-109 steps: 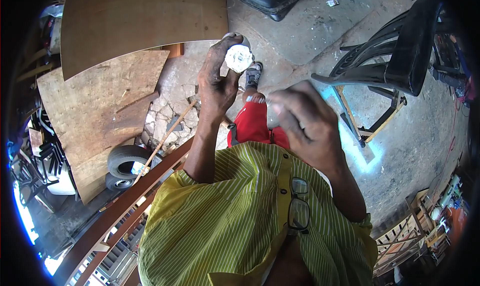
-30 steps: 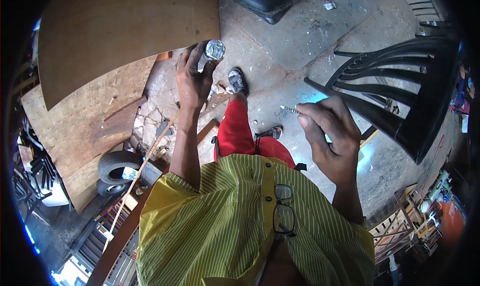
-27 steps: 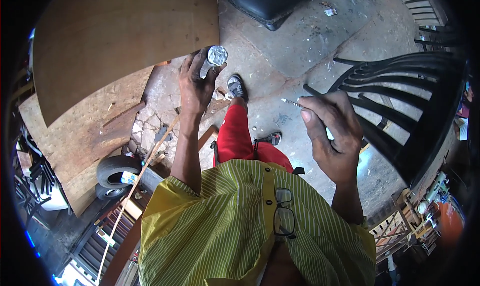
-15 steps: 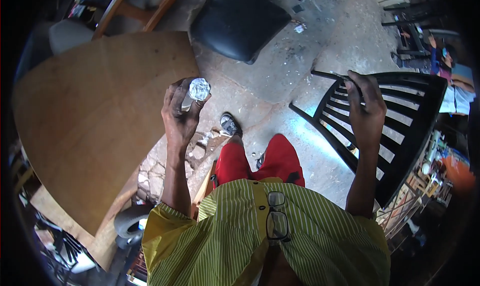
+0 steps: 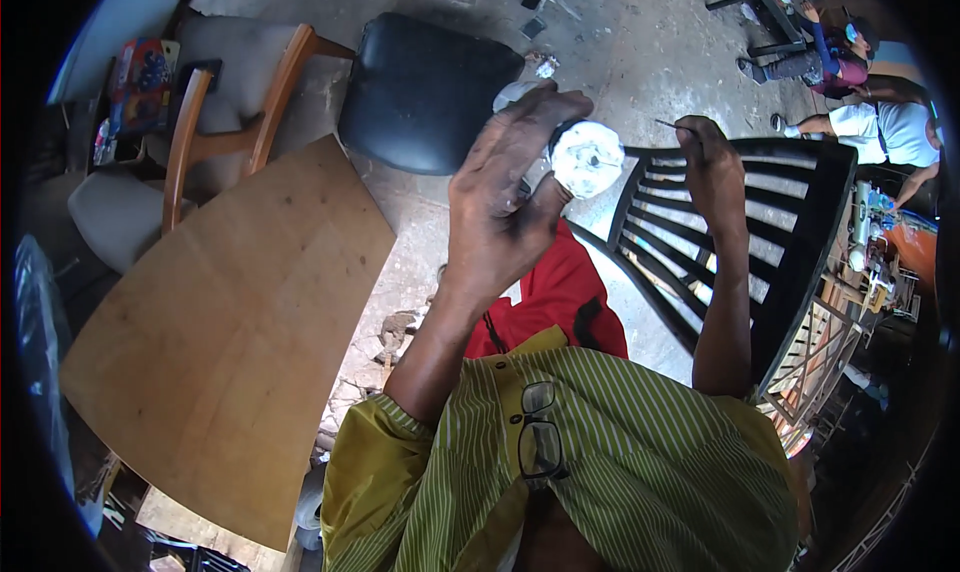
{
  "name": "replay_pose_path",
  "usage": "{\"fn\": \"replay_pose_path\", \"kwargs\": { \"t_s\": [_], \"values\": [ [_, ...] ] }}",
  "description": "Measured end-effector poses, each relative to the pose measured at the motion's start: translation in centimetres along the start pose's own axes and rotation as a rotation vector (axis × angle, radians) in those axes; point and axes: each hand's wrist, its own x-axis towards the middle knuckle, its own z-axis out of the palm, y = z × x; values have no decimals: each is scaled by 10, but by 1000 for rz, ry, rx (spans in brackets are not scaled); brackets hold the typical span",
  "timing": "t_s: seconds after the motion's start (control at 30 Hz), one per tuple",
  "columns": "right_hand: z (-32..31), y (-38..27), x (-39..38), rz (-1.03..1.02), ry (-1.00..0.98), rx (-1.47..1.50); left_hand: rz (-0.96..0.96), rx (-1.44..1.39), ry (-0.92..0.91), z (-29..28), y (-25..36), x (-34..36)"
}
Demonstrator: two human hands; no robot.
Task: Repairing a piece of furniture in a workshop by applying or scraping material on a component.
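Observation:
My left hand [image 5: 510, 187] is closed around a round white container [image 5: 588, 160], whose crinkled, shiny end faces up with a small dark spot in its middle. Most of its side is hidden by my fingers. To the right of it, my right hand [image 5: 710, 167] pinches a thin dark stick [image 5: 666, 124] whose tip points left toward the container; a gap remains between them. Dark smudges cover the fingers of both hands. Below and beyond my right hand lies a black slatted chair [image 5: 770, 257], tilted on its side.
A large curved wooden board [image 5: 230, 342] fills the left side. Past it stand a wooden-framed chair [image 5: 265, 122] and a black padded seat [image 5: 420, 87]. Two people [image 5: 835, 62] are at the far right, near cluttered wooden racks [image 5: 830, 332]. Rubble [image 5: 395, 332] lies on the concrete floor.
My left hand has brought the container rightward, closer to my right hand. The right hand has shifted slightly left and down, with the stick now showing clearly. The whole view has turned.

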Motion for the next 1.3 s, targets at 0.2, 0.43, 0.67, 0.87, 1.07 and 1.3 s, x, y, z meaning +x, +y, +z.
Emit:
{"fn": "replay_pose_path", "kwargs": {
  "t_s": [0.2,0.43,0.67,0.87,1.07,1.3],
  "values": [
    [24,37,39,55,17,186,-71,-8,24,23,0,50],
    [76,66,35,223,-276,254,-293,83,-4,29,25,85],
    [74,52,51,87,-430,129,-462,-14,69,12,8,88],
    [20,34,64,102,-425,78,-436,21,-12,-25,-10,62],
    [-20,56,56,11,-576,-163,-444,114,-30,-53,-19,37],
    [-29,107,44,17,-614,-211,-547,42,48,-76,-15,34]
  ]
}}
